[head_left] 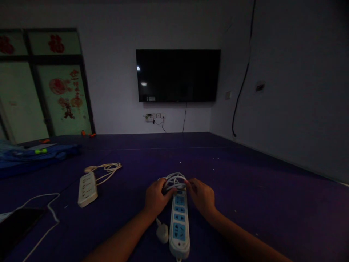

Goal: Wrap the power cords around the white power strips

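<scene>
Head view, dim room. White power strip with blue sockets lies flat on the dark purple mat, long axis running away from the person, near end at the bottom edge of the frame. Its coiled white cord sits bunched at the far end of the strip, between the two hands. Left hand: fingers curled shut around the left side of the bundle, knuckles up, thumb side toward the strip. Right hand: fingers bent inward and closed on the right side of the bundle, fingertips touching the loops just above the strip's far end. The loops rise above both sets of fingers, and the low light hides which strands each finger pinches. White plug rests on the mat just left of the strip, beside the left forearm, with a short run of cord leading up toward the left hand. Well to the left, apart from both hands, lies a second, cream power strip with its own loose cord looped at its far end. Bottom left, a dark flat device and a thin white cable lie on the mat. Rumpled blue cloth at the left edge; black television on the far wall.
</scene>
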### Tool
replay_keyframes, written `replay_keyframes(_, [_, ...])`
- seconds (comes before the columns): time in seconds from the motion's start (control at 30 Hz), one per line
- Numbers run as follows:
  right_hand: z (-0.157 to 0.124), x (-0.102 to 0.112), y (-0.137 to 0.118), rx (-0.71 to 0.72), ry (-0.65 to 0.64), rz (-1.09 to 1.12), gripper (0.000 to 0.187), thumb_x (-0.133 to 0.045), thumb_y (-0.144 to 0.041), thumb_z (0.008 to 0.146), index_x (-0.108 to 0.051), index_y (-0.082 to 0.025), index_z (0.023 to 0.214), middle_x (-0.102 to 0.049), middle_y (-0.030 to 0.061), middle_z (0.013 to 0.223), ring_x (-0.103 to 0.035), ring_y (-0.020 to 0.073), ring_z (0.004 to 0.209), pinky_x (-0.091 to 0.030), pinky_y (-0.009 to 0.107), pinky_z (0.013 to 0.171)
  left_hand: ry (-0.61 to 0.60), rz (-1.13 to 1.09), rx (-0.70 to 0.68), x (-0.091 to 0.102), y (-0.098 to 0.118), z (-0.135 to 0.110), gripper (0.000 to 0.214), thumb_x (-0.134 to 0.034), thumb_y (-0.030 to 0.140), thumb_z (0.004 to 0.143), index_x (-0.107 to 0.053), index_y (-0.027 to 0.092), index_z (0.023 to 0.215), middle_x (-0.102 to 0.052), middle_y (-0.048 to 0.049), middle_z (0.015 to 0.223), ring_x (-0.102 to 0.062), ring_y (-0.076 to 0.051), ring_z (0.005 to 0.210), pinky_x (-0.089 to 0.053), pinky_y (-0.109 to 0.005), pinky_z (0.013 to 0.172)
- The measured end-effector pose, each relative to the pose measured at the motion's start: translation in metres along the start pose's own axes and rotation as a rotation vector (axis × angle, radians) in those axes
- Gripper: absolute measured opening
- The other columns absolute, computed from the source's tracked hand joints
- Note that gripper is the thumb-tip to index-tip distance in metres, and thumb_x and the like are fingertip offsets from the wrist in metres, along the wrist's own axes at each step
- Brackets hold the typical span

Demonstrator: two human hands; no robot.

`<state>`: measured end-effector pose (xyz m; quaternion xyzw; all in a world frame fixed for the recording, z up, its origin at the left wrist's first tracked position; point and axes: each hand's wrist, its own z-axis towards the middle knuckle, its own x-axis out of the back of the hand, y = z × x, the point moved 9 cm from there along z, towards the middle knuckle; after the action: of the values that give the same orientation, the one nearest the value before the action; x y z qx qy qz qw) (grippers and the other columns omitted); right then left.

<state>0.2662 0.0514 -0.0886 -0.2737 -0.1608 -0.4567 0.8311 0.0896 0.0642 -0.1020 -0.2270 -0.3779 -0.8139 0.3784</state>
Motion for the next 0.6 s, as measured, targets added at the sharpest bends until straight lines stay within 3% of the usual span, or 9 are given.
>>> replay_keyframes(0.1, [-0.001,-0.001,-0.008,0.086,-0.020,0.009,0.043,-0.040,-0.050,0.090,-0.065,-0.020,0.073,-0.061,0.0011,0.054,-0.057,0.0129,0.048,-0.033,0.023,0.048,-0.015,0.042,0.027,0.000,-0.002,0.001,0.035,-0.061,0.056,0.071,-0.060,0.021,0.076,-0.064,-0.0022,0.067,-0.059,-0.018,0.062,-0.034,-0.025,0.056])
replay_keyframes(0.23, [-0.006,-0.002,-0.025,0.263,-0.042,0.018,0.034,-0.050,-0.049,0.085,-0.065,-0.020,0.075,-0.060,0.0010,0.054,-0.057,0.0130,0.050,-0.035,0.022,0.051,-0.050,0.136,0.065,0.001,-0.006,0.001,0.018,-0.061,0.036,0.076,-0.060,0.020,0.068,-0.062,-0.0009,0.062,-0.059,-0.017,0.061,-0.031,-0.024,0.055])
replay_keyframes(0.3, [-0.008,-0.003,-0.028,0.281,-0.047,0.021,0.029,-0.051,-0.043,0.085,-0.064,-0.020,0.074,-0.061,0.0014,0.056,-0.057,0.0125,0.051,-0.035,0.021,0.052,-0.053,0.175,0.072,0.002,-0.007,-0.001,0.014,-0.059,0.031,0.077,-0.060,0.020,0.068,-0.062,-0.0013,0.063,-0.059,-0.017,0.062,-0.031,-0.024,0.056])
replay_keyframes(0.5, [-0.007,-0.014,-0.017,0.161,-0.089,-0.070,0.018,-0.052,-0.035,0.082,-0.060,-0.020,0.076,-0.063,0.0019,0.058,-0.059,0.0140,0.051,-0.030,0.022,0.049,-0.055,0.166,0.020,0.002,0.002,-0.001,0.019,-0.056,0.038,0.082,-0.062,0.020,0.079,-0.067,-0.0052,0.077,-0.063,-0.020,0.076,-0.042,-0.028,0.069])
replay_keyframes(0.6, [-0.005,-0.014,-0.002,0.020,-0.073,-0.051,0.022,-0.047,-0.036,0.084,-0.057,-0.019,0.073,-0.059,0.0006,0.053,-0.053,0.0126,0.044,-0.025,0.022,0.046,-0.053,0.235,0.011,0.012,0.015,0.007,0.040,-0.064,0.044,0.074,-0.059,0.017,0.102,-0.064,-0.0129,0.105,-0.061,-0.026,0.096,-0.046,-0.033,0.078])
